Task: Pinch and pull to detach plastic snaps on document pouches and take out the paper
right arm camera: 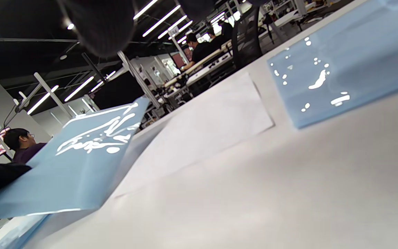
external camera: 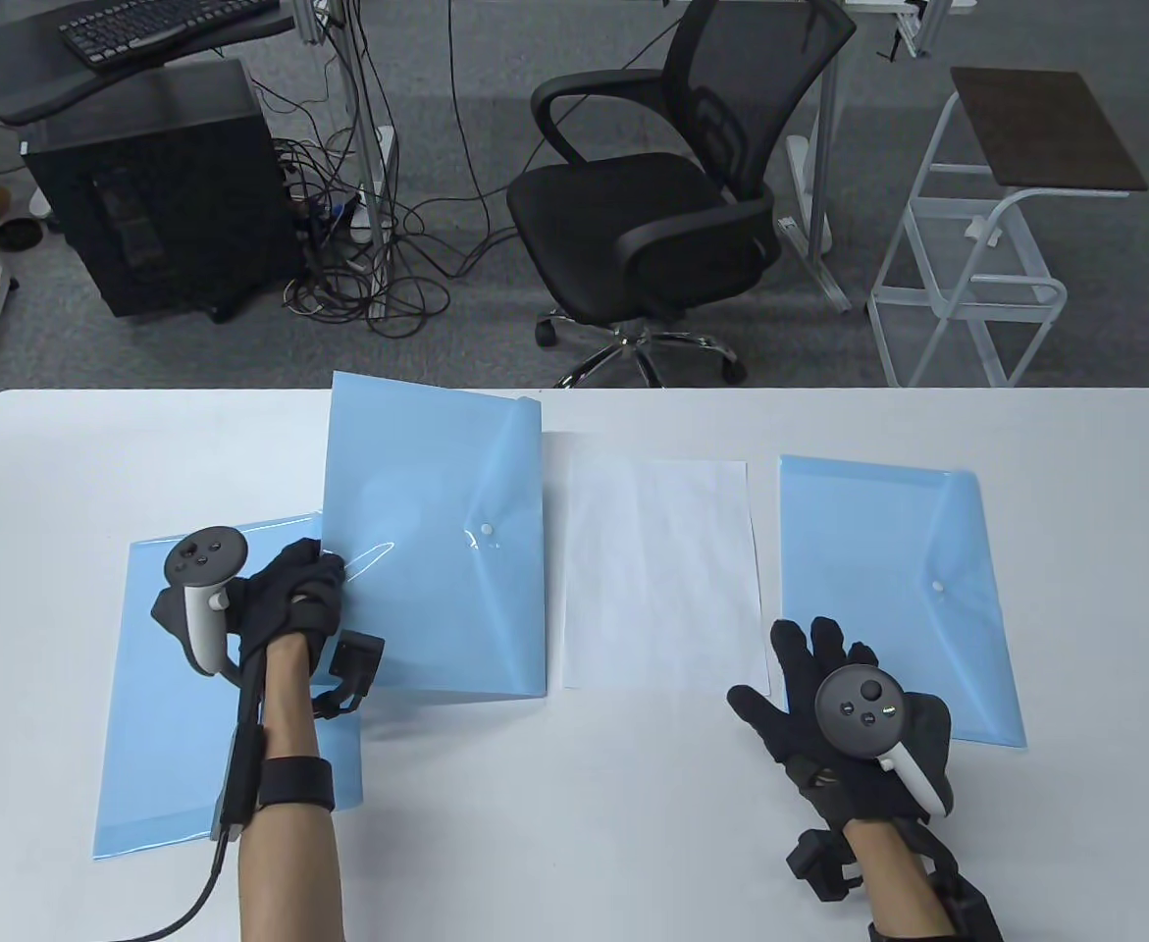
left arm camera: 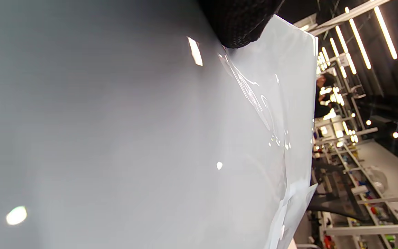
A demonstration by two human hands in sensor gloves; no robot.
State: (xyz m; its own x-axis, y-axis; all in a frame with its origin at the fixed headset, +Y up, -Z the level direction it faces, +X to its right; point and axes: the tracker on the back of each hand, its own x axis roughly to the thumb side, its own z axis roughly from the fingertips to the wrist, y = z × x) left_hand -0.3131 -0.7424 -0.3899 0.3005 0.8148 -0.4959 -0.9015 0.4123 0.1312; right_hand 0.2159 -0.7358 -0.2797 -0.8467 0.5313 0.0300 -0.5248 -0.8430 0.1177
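My left hand (external camera: pixel 294 594) grips the near left edge of a blue document pouch (external camera: pixel 437 549), fingers curled round the plastic, and holds it lifted off the tabletop (external camera: pixel 574 834) so that it tilts; its white snap (external camera: pixel 486 531) sits near the pouch's right side. In the left wrist view this pouch (left arm camera: pixel 150 138) fills nearly everything, with a dark fingertip (left arm camera: pixel 240 24) pressed against it at the top. Under my left forearm a second blue pouch (external camera: pixel 162 706) lies flat. A white sheet of paper (external camera: pixel 660 574) lies on the tabletop just right of the lifted pouch. My right hand (external camera: pixel 834 697) is spread with straight fingers, holding nothing, just beside the near left corner of a third blue pouch (external camera: pixel 898 589), which lies flat with its snap (external camera: pixel 938 587) showing.
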